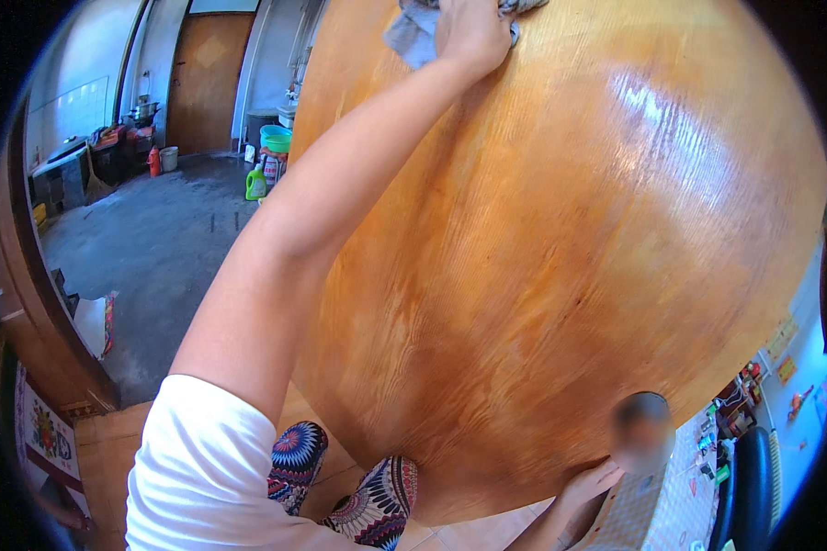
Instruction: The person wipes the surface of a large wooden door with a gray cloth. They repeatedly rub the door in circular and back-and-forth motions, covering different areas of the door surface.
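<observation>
A grey cloth lies bunched against the upper part of a large, glossy wooden board. My left hand is closed on this cloth and presses it to the board; the fingertips are cut off by the top of the picture. Down at the right, my right hand grips the board's lower edge. Its fingertips run into a blurred patch, so they show only in part. The board fills most of the view, with light shining off its upper right.
Patterned trousers cover my knees below the board. Beyond the doorway at left lie a dark floor, a brown door, a green bottle and basins. A black chair stands at lower right.
</observation>
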Motion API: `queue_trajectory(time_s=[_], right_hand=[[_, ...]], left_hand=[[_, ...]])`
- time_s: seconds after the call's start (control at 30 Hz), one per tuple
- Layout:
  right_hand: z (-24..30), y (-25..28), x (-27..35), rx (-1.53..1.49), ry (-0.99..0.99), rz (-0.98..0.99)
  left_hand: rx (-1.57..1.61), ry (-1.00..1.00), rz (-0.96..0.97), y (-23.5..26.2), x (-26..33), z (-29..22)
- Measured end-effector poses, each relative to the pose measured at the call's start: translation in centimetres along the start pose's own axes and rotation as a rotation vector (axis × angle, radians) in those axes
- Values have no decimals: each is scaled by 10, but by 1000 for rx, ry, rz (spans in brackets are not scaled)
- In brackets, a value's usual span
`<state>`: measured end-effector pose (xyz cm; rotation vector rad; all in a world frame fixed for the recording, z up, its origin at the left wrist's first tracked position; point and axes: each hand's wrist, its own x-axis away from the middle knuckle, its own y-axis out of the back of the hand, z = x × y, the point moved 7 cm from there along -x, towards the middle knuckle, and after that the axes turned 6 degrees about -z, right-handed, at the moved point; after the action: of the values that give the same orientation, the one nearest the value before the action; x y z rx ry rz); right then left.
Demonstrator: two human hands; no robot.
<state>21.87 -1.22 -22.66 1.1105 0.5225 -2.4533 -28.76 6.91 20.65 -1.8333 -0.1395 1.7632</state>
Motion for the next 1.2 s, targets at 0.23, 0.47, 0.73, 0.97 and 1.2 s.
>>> queue_trajectory(time_s=[0.23, 0.47, 0.73, 0.97, 1.2], right_hand=[[-9, 16, -2, 274, 95, 78], [20, 3, 3, 201, -48, 105], [-16, 9, -4, 184, -22, 89], [-13, 9, -2, 209, 66, 46], [14, 7, -1, 112, -93, 13]], left_hand=[[163, 3, 445, 81, 187, -13], [147, -17, 429, 94, 169, -1], [103, 60, 153, 1, 0, 10], [43, 105, 367, 58, 152, 16], [117, 151, 406, 69, 162, -7]])
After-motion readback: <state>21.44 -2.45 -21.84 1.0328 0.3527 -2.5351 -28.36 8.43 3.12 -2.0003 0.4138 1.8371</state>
